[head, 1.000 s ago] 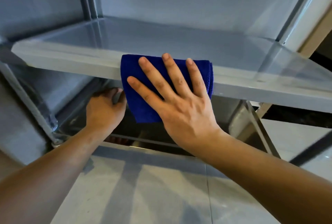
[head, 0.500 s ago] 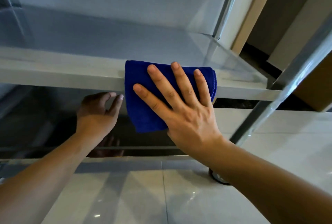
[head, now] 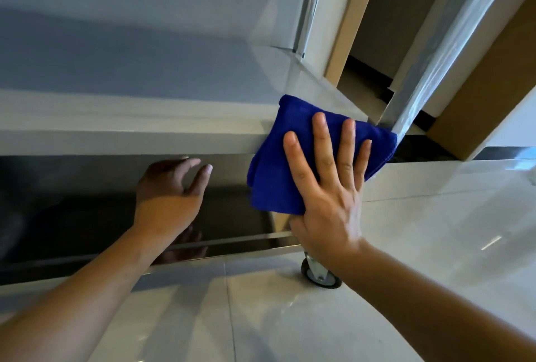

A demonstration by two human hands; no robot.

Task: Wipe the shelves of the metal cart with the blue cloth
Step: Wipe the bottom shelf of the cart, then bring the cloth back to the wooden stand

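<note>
1. Blue cloth (head: pixel 278 176), folded, lies pressed flat under my right hand (head: pixel 327 187), fingers straight and spread, not clenched; it drapes over the front lip of the cart's middle shelf (head: pixel 130 118), beside the right corner post (head: pixel 429 71).
2. Soft, light and limp: I judge a flat palm steers it best.
3. My left hand (head: pixel 171 187) hangs relaxed under the shelf, holding nothing.
4. Half a second ago the cloth sat further left along the lip; now it reaches the corner, above the caster wheel (head: pixel 319 274).

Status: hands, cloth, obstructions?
Right hand flat on cloth, pressing shelf edge. Left hand open, empty, under shelf. Corner post blocks the cloth's right.
</note>
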